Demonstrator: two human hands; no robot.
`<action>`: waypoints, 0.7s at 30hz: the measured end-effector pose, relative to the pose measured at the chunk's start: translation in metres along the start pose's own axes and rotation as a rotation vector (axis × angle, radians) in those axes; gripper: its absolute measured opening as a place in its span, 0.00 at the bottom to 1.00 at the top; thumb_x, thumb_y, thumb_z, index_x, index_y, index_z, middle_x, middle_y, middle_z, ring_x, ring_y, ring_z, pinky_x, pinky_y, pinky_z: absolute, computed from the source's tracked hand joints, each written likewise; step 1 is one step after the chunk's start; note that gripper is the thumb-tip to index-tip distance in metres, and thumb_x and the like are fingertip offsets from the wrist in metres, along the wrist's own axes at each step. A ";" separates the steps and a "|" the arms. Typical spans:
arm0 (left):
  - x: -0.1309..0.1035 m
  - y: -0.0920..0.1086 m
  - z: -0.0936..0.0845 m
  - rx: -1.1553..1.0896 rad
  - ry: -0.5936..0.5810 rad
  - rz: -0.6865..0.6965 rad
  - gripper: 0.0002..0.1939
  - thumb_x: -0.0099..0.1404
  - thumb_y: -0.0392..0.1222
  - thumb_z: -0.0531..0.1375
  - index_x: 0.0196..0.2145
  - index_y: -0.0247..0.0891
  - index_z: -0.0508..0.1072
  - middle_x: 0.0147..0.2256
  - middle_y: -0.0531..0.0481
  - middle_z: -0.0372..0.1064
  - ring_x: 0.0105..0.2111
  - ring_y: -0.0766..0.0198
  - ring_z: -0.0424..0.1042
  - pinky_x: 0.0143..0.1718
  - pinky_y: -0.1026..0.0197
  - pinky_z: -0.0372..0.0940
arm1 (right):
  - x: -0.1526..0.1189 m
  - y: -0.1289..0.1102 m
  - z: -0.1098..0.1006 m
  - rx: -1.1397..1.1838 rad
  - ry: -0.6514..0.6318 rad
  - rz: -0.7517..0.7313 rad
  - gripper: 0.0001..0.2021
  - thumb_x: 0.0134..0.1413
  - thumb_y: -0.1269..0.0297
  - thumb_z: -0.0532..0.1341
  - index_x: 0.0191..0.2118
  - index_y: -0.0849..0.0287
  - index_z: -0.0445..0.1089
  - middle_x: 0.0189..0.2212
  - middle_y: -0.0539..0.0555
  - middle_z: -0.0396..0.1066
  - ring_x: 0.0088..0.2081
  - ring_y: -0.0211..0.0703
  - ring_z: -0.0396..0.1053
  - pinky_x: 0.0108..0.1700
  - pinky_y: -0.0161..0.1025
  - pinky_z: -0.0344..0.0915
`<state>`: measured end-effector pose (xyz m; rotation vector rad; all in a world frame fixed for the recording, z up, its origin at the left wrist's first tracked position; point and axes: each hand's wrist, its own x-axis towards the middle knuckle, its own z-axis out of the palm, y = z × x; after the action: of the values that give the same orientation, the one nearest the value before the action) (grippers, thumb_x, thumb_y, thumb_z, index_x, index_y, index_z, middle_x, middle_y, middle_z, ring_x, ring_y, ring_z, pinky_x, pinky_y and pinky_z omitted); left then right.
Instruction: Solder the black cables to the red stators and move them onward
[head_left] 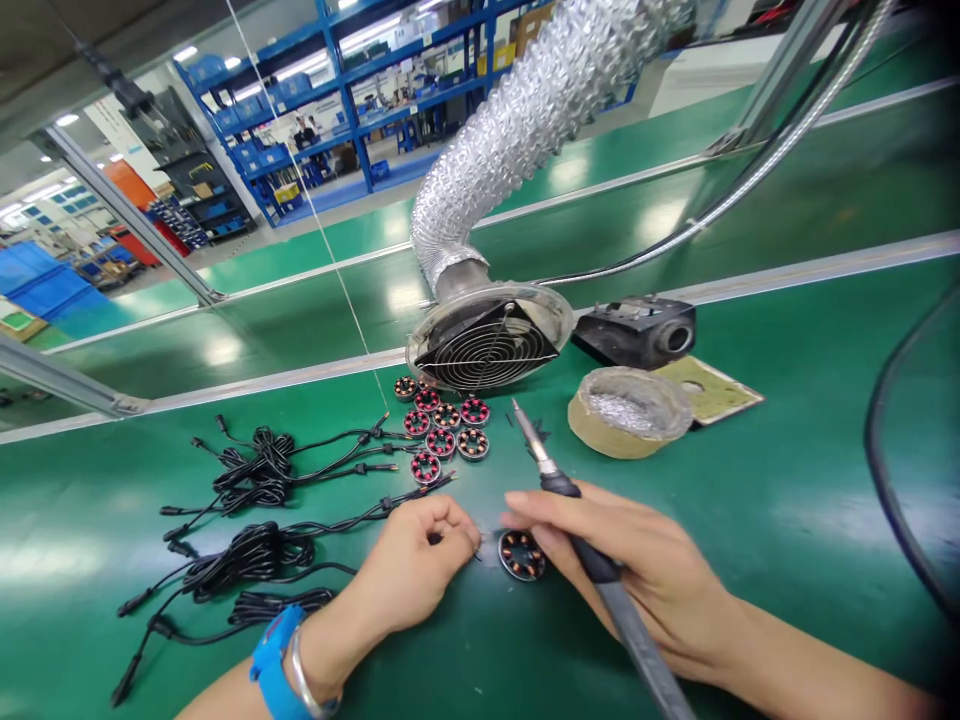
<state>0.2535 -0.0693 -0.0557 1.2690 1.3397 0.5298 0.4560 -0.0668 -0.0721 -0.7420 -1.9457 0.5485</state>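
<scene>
The right hand (pixel 645 565) gripped the soldering iron (pixel 598 562), the left hand (pixel 420 555) curled closed, contents unclear; stator (pixel 511 548) soldering seemed in preparation, requiring tip (pixel 519 412) lowering.

A metal rail (pixel 825 268) runs along the far edge of the green worktop (pixel 795 480). Beyond it, tall blue shelving (pixel 346 100) holds boxes; toward the far left corner, 2 metal posts (pixel 142 225) slant. Ceiling lights (pixel 185 53) glow, and glare whitens the left edge.
</scene>
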 end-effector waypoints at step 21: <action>0.002 0.000 0.001 0.050 -0.002 -0.037 0.12 0.62 0.46 0.56 0.26 0.36 0.66 0.21 0.59 0.54 0.22 0.70 0.51 0.24 0.66 0.47 | -0.005 -0.007 -0.022 0.151 -0.031 0.219 0.08 0.55 0.71 0.54 0.37 0.52 0.68 0.23 0.49 0.66 0.21 0.39 0.62 0.23 0.39 0.57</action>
<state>0.2547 -0.0678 -0.0567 1.2824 1.3793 0.4712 0.4757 -0.0738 -0.0611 -0.8588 -1.8393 0.8350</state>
